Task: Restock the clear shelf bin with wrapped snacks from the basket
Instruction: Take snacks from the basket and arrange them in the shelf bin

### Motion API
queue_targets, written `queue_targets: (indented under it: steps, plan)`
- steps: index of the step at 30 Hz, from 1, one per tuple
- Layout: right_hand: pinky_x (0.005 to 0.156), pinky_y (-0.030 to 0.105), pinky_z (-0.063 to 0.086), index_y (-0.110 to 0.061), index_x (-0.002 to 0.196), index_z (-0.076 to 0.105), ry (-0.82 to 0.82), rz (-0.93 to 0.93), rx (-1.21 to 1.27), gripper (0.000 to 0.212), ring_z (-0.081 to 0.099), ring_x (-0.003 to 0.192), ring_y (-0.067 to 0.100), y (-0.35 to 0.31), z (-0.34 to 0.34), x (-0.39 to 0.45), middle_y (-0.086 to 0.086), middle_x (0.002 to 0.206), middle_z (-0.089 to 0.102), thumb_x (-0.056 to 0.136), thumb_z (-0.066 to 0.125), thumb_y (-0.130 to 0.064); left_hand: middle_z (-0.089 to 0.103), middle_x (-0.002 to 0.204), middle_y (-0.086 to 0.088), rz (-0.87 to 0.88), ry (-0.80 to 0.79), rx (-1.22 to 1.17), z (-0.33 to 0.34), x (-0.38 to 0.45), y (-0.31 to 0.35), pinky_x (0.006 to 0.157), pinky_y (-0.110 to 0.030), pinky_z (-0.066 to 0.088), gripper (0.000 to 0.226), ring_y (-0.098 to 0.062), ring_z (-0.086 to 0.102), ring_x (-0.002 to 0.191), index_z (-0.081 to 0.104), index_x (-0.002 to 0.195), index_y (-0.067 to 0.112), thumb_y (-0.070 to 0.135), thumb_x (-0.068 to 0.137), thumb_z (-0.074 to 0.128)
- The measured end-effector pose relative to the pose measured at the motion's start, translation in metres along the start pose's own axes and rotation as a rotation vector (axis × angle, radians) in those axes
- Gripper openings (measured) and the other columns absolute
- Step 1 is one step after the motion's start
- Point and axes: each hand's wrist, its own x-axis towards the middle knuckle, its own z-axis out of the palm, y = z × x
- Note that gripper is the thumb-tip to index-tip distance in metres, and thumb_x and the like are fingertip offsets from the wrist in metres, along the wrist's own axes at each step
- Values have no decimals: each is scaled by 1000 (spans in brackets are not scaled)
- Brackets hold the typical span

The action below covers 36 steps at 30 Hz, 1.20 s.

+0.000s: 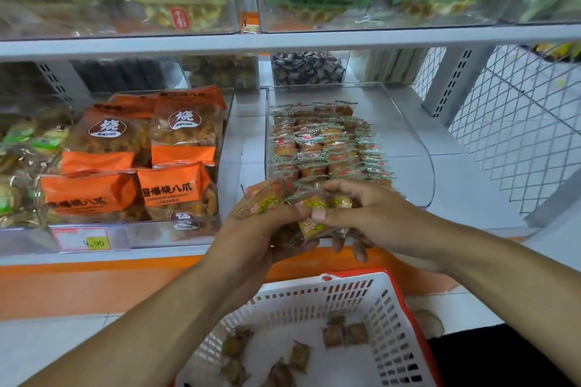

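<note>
The clear shelf bin [421, 148] stands on the lower shelf, holding neat rows of small wrapped snacks [323, 144] on its left side. In front of the bin, my left hand [251, 239] grips a bunch of the same wrapped snacks [267, 198]. My right hand [364, 217] pinches one snack [311, 214] from that bunch between thumb and fingers. Below my arms sits the white basket [386, 317] with a red rim, and several wrapped snacks [342, 333] lie loose on its bottom.
A bin of orange snack bags [141, 163] stands left of the clear bin, with a price tag [85, 239] on its front. Bins with green and beige bags fill the shelf above. A wire mesh panel [515, 122] closes the right side.
</note>
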Motion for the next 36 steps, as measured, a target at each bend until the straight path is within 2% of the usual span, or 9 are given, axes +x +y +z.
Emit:
queue_targets:
  steps: [5,9,13,17,19,25,29,32,36]
  plan:
    - [68,30,55,-37,141,51,-51,45,50,59,70,82,27,-7,-15,-8,7,102,73,90,69,-12,76,106,-18,-30,18,-22,5,0,1,61,-32,61,55,-31,76,89,69,114,5,12,62,84]
    - [84,37,60,-20,144,46,117,-58,-40,56,74,92,27,-21,-32,-19,7,101,76,92,64,-5,77,105,-15,28,74,-65,5,0,5,60,-33,61,61,-31,76,92,66,115,8,12,57,85]
    - [80,30,60,-4,107,68,39,-45,-2,40,72,97,31,-27,-23,-25,14,99,76,73,80,-21,76,110,-14,95,47,8,5,2,4,68,-37,63,48,-33,75,97,66,118,10,9,72,82]
    - [75,38,60,-9,119,61,135,64,204,49,73,95,34,-20,-11,-17,16,107,73,75,81,-16,75,115,-13,138,-20,69,9,2,2,71,-36,61,48,-33,73,103,65,123,11,18,78,80]
    - [74,37,59,-12,125,61,14,115,301,48,72,98,33,-21,-8,-16,14,111,73,80,77,-14,74,116,-14,166,-13,93,12,2,2,76,-39,61,52,-33,72,105,64,125,10,26,78,79]
    - [79,34,58,-14,125,62,2,77,261,55,72,94,25,-27,-16,-10,11,107,74,74,79,-5,76,111,-8,270,59,185,18,8,9,79,-41,62,51,-27,74,102,63,123,18,45,81,73]
    - [70,16,50,-20,114,60,432,-131,-211,42,68,86,9,-38,-51,14,1,110,69,79,80,-8,76,111,0,290,49,243,23,16,13,79,-45,62,51,-22,74,103,66,119,32,54,74,77]
    - [85,23,36,-25,120,52,665,-134,-798,45,47,117,22,-28,-72,53,3,122,51,83,72,-11,76,110,3,256,-20,257,32,23,10,77,-44,62,44,-20,75,100,67,115,37,52,75,78]
    - [99,34,39,-12,131,48,775,-24,-831,48,45,122,35,-12,-88,109,16,131,45,86,62,-2,76,111,7,240,-25,268,36,33,6,81,-45,62,46,-16,74,101,68,116,40,55,73,80]
